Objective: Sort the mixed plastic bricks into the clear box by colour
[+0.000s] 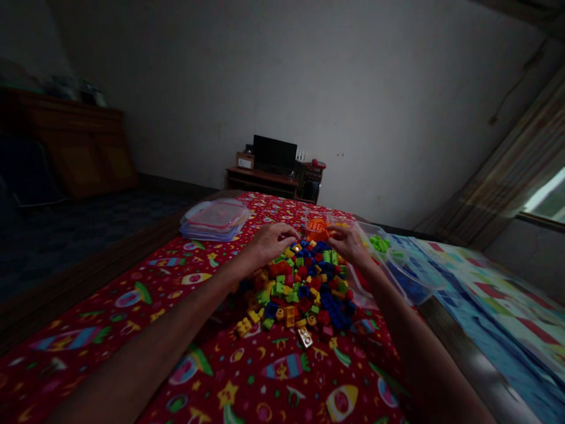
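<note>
A pile of small plastic building bricks (300, 291) in red, yellow, green, blue and orange lies on a red patterned cloth (145, 306). My left hand (270, 240) rests at the pile's far left edge with its fingers curled down onto the bricks. My right hand (348, 241) is at the far right edge, fingers pinched together over the bricks; what it holds is too small to make out. Behind the hands stand clear plastic containers, one with orange bricks (316, 227) and one with green bricks (379, 242).
A stack of clear plastic lids (216, 219) lies at the far left of the cloth. A clear tub with blue bricks (412, 282) stands to the right. A second, blue and green cloth (494, 300) covers the right side. A low wooden stand with a dark screen (273, 168) is against the wall.
</note>
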A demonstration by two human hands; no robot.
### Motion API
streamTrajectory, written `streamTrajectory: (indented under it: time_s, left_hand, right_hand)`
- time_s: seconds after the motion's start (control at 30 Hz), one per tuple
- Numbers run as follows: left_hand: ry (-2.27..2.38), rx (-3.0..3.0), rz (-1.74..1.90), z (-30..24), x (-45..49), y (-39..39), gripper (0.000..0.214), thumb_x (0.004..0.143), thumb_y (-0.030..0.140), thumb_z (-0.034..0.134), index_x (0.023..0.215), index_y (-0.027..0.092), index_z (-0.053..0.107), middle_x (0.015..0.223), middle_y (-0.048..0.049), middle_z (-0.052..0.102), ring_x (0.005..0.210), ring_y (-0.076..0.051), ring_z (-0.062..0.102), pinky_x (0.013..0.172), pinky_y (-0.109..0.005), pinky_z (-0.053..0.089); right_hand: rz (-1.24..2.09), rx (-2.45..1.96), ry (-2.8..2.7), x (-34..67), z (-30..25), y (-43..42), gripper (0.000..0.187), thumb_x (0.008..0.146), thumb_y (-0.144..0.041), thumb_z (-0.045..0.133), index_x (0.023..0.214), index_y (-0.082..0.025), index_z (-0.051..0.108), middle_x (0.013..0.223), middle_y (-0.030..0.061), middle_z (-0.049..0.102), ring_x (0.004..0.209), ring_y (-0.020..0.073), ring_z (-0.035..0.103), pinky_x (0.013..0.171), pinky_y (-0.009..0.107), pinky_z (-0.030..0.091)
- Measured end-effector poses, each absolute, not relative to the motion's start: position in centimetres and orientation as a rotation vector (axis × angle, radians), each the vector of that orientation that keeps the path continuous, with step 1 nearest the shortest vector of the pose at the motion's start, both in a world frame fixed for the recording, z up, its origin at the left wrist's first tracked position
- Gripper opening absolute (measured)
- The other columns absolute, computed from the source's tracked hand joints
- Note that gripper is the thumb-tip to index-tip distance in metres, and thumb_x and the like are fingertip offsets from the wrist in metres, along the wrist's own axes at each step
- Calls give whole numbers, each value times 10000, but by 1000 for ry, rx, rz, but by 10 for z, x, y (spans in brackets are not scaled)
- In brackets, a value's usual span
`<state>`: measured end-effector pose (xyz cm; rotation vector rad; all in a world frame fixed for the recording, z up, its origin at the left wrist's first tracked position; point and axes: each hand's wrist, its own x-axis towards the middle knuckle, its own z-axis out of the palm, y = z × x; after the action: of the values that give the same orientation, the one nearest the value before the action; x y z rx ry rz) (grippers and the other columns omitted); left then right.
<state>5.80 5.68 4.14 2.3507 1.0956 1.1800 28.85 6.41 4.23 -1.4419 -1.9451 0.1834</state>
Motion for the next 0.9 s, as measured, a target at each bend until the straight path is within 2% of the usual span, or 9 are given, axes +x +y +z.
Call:
streamTrajectory:
  time_s: [0.07,0.2,0.3,0.4,0.63,0.9]
  left_hand:
    - [1136,2314,1217,43,50,62,193,770,225,526,807,173,709,848,-32,721,782,-185,651,744,-285,511]
    - [1199,2298,1232,42,39,68,210,768,259,519,800,178,710,837,-31,726,777,-189,652,754,-287,509]
    - [1248,2308,1216,42,37,69,209,758,258,521,795,185,713,841,-30,730,773,-192,653,760,-291,509]
    - [1268,2310,1180,41,37,69,213,752,258,523,800,185,718,851,-32,733,774,-195,653,753,-287,511]
    - [1256,2350,1121,37,40,69,233,758,282,514,806,194,725,844,-30,732,773,-193,651,734,-278,508]
    - [1231,2410,943,37,2,44,291,760,450,554,849,232,725,884,-28,734,806,-213,658,778,-303,524]
  right_hand:
    - [42,-1508,-1869,292,59,88,333,735,-141,541,1029,-152,696,868,65,716,783,174,645,681,247,468]
    - [23,-1722,-1888,292,78,119,365,717,-96,566,1061,-126,684,846,94,716,734,173,647,698,267,479]
    - [0,-1750,-1935,290,72,118,403,697,-58,561,1077,-111,685,904,113,718,784,185,654,736,277,480]
    - [-26,-1669,-2008,291,57,97,350,752,-98,519,1047,-124,704,947,114,720,821,184,655,731,268,477]
    - [187,-1460,-2063,292,40,36,273,801,-185,498,933,-159,736,753,60,717,647,145,621,575,223,429]
    - [112,-1403,-2124,285,44,23,236,795,-175,491,799,-162,727,635,31,657,531,105,512,516,218,329]
